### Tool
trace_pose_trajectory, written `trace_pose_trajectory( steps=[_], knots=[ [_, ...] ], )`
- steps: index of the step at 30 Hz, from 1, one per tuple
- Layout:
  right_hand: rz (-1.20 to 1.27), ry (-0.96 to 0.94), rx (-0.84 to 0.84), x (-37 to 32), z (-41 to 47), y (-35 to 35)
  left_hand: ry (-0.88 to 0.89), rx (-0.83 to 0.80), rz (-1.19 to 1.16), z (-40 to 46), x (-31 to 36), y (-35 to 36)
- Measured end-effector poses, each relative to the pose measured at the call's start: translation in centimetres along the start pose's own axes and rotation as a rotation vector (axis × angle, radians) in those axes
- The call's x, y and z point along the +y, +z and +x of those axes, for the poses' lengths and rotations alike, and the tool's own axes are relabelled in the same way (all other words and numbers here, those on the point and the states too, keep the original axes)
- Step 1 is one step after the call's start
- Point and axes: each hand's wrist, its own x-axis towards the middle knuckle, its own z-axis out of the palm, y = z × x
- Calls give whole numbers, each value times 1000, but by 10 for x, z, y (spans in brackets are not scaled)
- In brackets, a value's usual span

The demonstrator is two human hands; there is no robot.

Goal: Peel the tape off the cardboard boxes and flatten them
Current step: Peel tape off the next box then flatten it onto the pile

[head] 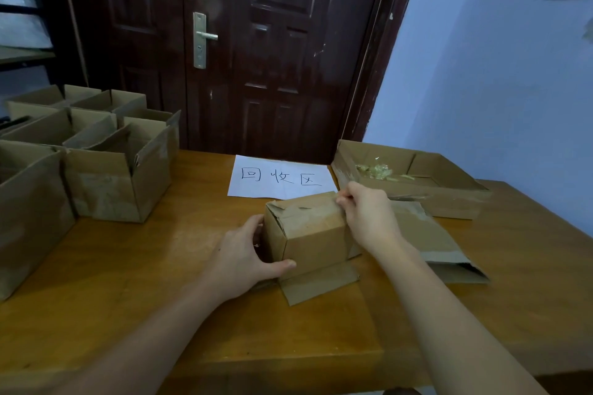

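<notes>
A small cardboard box [308, 231] lies on its side in the middle of the wooden table [160, 298], one flap spread flat toward me. My left hand [247, 256] grips its left end, thumb along the front face. My right hand [365, 212] rests over the box's top right, its fingertips pinching at the top far edge where clear tape runs; the tape itself is hard to make out. A flattened box [430, 240] lies just to the right, partly under my right forearm.
Several open cardboard boxes [106, 170] crowd the table's left side. A shallow cardboard tray [449, 199] with crumpled tape scraps [378, 171] sits at the back right. A white paper sign [279, 178] lies behind the box. A dark door stands beyond.
</notes>
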Motion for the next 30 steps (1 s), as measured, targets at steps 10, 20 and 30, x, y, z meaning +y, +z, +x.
trace_pose_trajectory(
  steps=[10,20,30],
  knots=[
    [471,93,-155,28,-20,-21,2,-49,-48,1,-1,-1],
    [143,163,91,9,-17,7,22,5,-17,-4,6,0],
    [132,259,139,13,-5,14,47,26,2,-3,4,2]
  ],
)
